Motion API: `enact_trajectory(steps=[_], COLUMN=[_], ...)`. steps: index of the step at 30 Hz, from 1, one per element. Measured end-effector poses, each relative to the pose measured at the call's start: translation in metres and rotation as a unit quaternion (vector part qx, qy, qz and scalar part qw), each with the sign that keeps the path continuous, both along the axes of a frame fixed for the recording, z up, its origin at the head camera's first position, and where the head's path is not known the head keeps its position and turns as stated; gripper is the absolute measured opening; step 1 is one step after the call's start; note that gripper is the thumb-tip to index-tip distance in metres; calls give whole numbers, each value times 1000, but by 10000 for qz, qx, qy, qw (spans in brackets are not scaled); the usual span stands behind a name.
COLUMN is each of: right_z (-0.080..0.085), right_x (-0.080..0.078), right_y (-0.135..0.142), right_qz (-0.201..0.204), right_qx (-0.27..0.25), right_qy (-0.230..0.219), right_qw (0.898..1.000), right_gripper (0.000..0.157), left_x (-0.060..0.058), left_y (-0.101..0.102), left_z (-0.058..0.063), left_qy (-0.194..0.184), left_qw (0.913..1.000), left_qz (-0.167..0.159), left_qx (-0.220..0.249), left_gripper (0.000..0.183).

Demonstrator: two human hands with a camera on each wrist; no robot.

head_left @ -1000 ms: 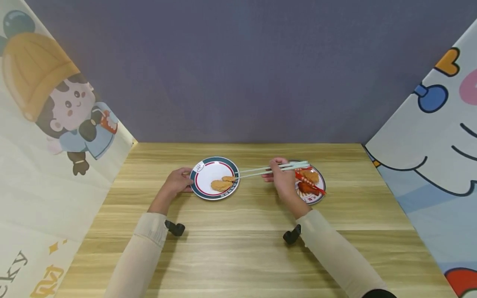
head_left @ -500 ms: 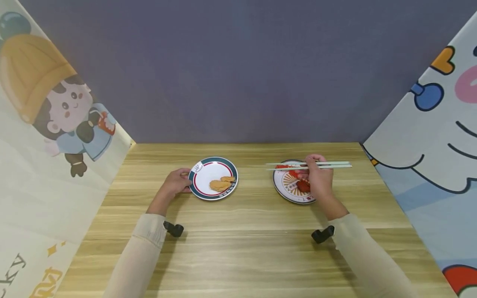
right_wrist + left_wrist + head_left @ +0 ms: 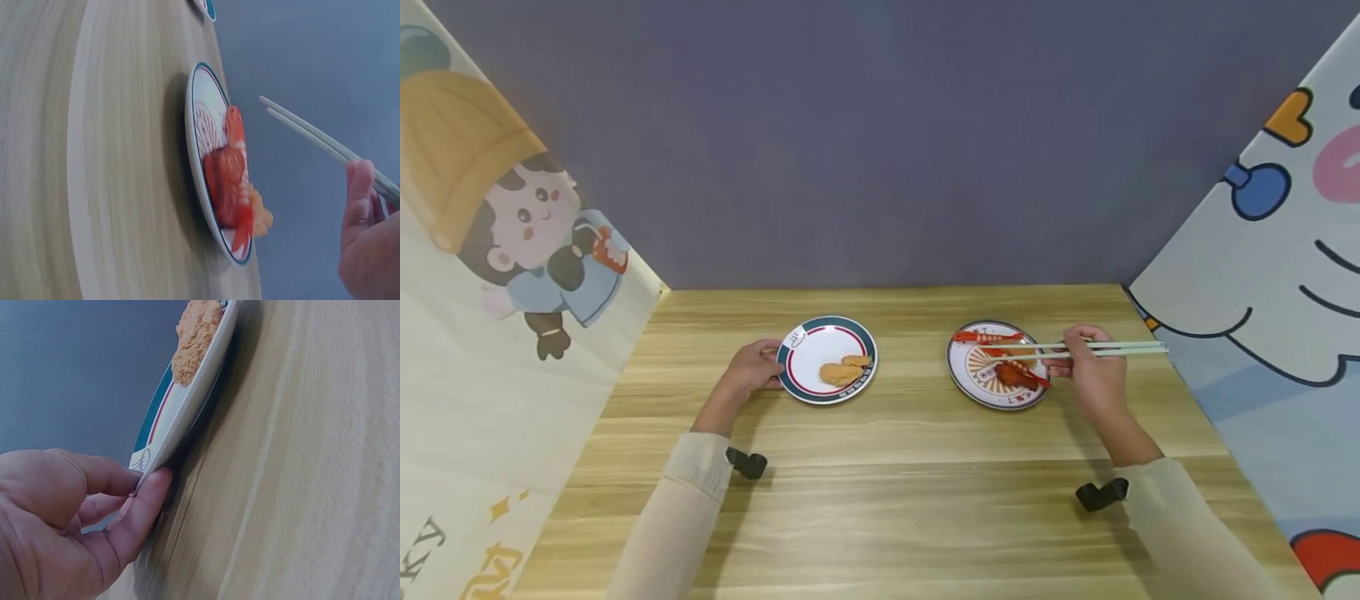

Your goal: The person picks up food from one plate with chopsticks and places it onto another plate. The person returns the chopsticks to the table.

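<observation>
My left hand (image 3: 752,367) pinches the left rim of a white plate (image 3: 805,367) with a teal band and red ring. Two golden fried chicken pieces (image 3: 837,374) lie near that plate's lower right. At the right, my right hand (image 3: 1096,379) holds pale green chopsticks (image 3: 1131,347), their slightly parted tips above the second plate (image 3: 964,367) with nothing between them. On this patterned plate are red shrimp (image 3: 977,337), a glossy reddish-brown meat piece (image 3: 1017,377) and a golden fried piece (image 3: 262,215), partly behind a shrimp in the right wrist view.
Both plates are on a wood-grain table (image 3: 880,483), with a gap between them. A grey-blue panel (image 3: 880,150) stands along the back edge. Printed cartoon panels flank the table on the left (image 3: 460,375) and right (image 3: 1262,292).
My right hand has moved rightward with the chopsticks, whose tips have left the fried pieces on the left plate and now hover over the right one. The left hand keeps its pinch on the rim.
</observation>
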State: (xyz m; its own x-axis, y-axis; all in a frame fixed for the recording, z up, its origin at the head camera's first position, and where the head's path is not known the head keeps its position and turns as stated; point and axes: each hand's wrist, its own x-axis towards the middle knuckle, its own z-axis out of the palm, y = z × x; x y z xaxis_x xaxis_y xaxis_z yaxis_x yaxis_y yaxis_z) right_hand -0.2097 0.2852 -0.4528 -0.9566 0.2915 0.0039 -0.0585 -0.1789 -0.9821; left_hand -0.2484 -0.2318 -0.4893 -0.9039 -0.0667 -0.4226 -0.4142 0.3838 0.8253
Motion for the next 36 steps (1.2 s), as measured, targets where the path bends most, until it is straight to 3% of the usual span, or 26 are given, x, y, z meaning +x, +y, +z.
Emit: enact_trajectory(steps=[17, 30, 36], right_z=[2, -3, -9], right_x=[20, 26, 28], right_y=[38, 43, 41], right_qz=[-9, -149, -250], right_qx=[783, 1269, 1227], right_qy=[-5, -269, -93], right_qw=[9969, 9914, 9921], right_gripper=[11, 12, 11], left_x=[-2, -1, -2], left_y=[-3, -3, -2], left_z=[-3, -2, -2], left_qy=[19, 3, 3], left_qw=[10000, 9999, 9999], left_qz=[-59, -73, -79], left_qx=[-68, -82, -121], left_gripper=[56, 56, 56])
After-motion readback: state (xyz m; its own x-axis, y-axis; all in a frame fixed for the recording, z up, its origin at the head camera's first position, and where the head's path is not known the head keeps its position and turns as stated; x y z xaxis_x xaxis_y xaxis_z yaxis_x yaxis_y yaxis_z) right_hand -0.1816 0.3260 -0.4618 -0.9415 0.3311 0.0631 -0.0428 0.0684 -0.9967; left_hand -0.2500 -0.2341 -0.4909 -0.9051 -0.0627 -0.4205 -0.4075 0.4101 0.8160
